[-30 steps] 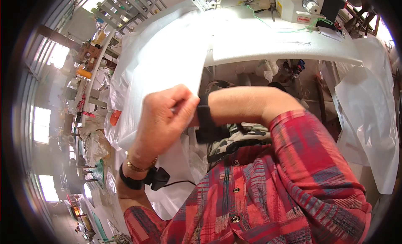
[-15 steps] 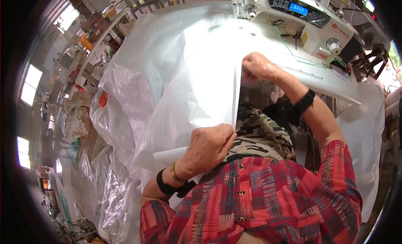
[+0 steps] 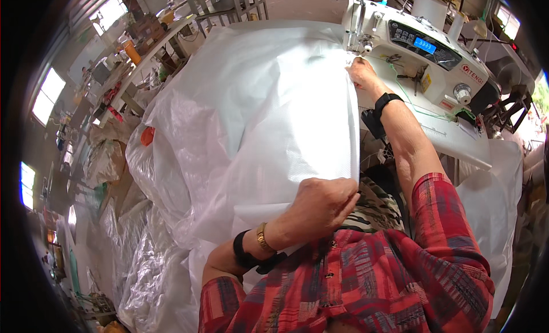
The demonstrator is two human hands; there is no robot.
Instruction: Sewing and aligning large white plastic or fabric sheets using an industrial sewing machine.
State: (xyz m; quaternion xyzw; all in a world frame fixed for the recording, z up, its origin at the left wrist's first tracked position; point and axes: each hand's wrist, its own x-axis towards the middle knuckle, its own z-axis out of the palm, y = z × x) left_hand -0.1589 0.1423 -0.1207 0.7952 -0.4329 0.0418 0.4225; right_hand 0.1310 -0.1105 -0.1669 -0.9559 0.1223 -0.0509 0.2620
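A large sheet of white woven plastic fabric (image 3: pixel 286 121) spreads over the sewing table and drapes to the left and toward me. Close to my body, my left hand (image 3: pixel 327 204) pinches the near end of its folded right edge. My right hand (image 3: pixel 362 73) grips the far end of the same edge, just below the needle area of a white sewing machine (image 3: pixel 423 52). Between the two hands the edge runs nearly straight. The fingertips of my right hand are partly hidden, and the needle itself is too small to make out.
The machine's table (image 3: pixel 457 141) carries a printed ruler, green thread and small metal tools. Crumpled clear plastic (image 3: pixel 154 264) heaps at the left. Beyond it a cluttered bench (image 3: pixel 151 61) runs along the side, and a metal-framed chair (image 3: pixel 229 7) stands at the back.
My right hand has moved away from me, up to the machine's needle area, carrying the fabric edge. The left hand still pinches the near end; the whole view has shifted somewhat.
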